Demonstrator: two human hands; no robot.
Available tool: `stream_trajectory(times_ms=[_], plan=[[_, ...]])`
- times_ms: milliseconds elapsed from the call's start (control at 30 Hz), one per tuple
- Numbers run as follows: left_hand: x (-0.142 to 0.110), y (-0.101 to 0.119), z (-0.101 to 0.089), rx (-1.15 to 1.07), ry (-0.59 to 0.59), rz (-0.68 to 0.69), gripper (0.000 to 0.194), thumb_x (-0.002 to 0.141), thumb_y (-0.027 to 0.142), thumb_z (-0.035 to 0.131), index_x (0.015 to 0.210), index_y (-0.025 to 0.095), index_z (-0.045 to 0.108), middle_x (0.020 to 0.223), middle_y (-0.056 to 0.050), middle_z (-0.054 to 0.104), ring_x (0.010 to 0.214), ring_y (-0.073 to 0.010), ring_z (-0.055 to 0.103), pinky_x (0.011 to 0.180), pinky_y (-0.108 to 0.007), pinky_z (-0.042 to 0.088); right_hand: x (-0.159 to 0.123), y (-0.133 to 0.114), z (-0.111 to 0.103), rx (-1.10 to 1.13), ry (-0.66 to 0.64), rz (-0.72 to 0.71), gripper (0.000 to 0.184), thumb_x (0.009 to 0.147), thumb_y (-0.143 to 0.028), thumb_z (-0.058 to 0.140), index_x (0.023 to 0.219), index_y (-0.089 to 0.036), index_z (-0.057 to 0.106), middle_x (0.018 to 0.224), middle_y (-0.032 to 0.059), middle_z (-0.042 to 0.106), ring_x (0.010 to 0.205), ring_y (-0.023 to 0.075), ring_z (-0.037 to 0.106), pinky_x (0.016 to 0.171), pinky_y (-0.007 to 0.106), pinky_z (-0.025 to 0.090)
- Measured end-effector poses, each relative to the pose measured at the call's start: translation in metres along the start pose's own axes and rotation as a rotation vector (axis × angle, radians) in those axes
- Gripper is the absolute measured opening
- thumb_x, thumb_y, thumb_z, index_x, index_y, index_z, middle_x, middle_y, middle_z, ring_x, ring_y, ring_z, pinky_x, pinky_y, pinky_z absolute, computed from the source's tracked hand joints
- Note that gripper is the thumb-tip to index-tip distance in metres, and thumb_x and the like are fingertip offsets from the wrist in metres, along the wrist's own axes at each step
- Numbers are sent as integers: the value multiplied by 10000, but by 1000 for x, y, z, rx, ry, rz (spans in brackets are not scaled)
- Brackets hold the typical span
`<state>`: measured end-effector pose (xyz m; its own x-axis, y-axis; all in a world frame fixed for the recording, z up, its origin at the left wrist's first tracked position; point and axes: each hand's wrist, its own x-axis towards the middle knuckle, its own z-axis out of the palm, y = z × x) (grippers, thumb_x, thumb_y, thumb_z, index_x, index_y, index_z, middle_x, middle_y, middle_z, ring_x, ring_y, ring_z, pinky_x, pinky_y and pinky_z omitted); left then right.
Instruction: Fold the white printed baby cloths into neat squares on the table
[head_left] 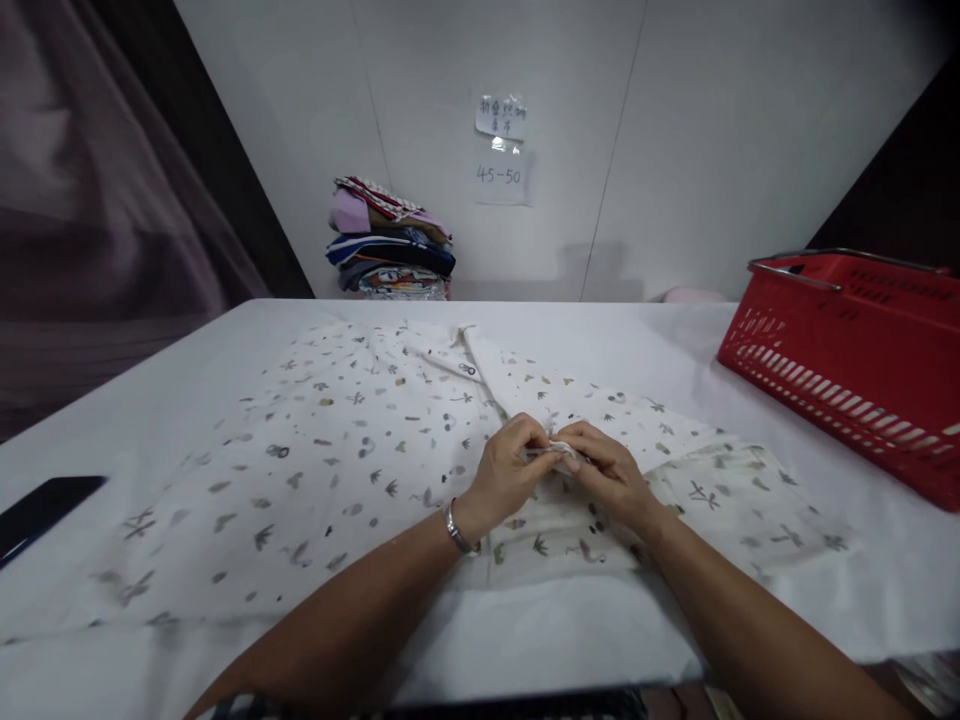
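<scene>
A white shirt point(337, 450) printed with small dark motifs lies spread flat on the white table point(675, 350), collar toward the far side. My left hand point(506, 470) and my right hand point(607, 470) meet over the shirt's front, near its middle. Both hands have fingers curled in a pinch on the edge of the shirt's front opening. A silver bracelet point(456, 528) sits on my left wrist. What exactly lies between the fingertips is too small to make out beyond the fabric.
A red plastic basket point(847, 350) with metal handles stands at the right edge of the table. A stack of folded clothes point(390, 240) rests against the back wall. A dark phone point(41, 510) lies at the left edge. Paper notes point(501, 150) are taped on the wall.
</scene>
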<state>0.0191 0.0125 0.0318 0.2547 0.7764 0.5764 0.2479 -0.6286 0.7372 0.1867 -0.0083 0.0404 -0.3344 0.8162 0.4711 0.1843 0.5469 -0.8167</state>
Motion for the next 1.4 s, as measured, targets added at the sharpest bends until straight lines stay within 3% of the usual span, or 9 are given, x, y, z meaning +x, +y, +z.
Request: stream_trajectory(times_ms=[300,433,533,700,933,1033,1133,1300,1400], plan=[[-2,0,0,83,24,83,126,768,183,576,722,195,459,736,14,499,703,-119,483,631,-248,406,-3,3,2,-6,29,-7,260,861,-315,522,1082,-263,650,944,69,594,849,188,558,720,337,466],[-1,-2,-2,124,40,160,159,755,201,604,873,199,498,923,-34,547,882,-163,526,757,-311,453,-3,2,4,8,43,-27,203,853,-292,532,995,-245,670,910,61,600,831,186,564,724,330,462],[0,-5,-5,155,-2,226,322,751,253,643,1034,206,496,1033,-58,567,1013,-193,519,873,-366,441,-4,0,4,6,52,-54,162,859,-251,523,933,-235,666,896,58,602,830,188,568,731,327,456],[4,-11,-10,183,-70,280,291,775,385,629,987,212,529,959,-49,611,956,-193,557,861,-374,450,-5,-5,1,-81,90,-154,197,883,-181,458,983,-225,622,910,76,591,835,197,564,709,336,460],[6,-16,-15,248,-142,238,243,848,237,522,1090,220,513,1038,-67,600,993,-192,539,867,-376,450,-11,-5,-17,-339,344,-314,222,854,-124,479,1015,-238,581,928,75,597,870,213,565,739,360,459],[8,-19,-12,263,-91,218,210,842,206,524,1052,212,528,1086,-80,579,1049,-198,517,901,-394,438,-10,-6,-24,-378,489,-323,181,843,-127,497,965,-227,587,910,66,602,863,209,564,751,358,455],[15,-16,-9,279,1,229,117,831,173,521,940,197,559,1113,-86,556,1083,-198,495,910,-391,438,-9,-10,-28,-361,529,-332,157,841,-143,502,945,-218,592,908,64,608,859,209,567,757,360,449],[35,4,-9,341,130,328,142,842,161,493,928,199,598,994,-63,589,957,-173,530,834,-351,457,-10,-21,-36,-310,698,-261,102,842,-217,526,887,-200,616,888,57,607,844,204,569,764,350,433],[44,8,3,370,71,330,129,832,156,506,915,191,598,881,-40,617,869,-167,544,789,-331,456,-6,-26,-45,-307,875,-171,145,848,-278,532,869,-181,638,862,52,618,821,187,567,741,317,428]])
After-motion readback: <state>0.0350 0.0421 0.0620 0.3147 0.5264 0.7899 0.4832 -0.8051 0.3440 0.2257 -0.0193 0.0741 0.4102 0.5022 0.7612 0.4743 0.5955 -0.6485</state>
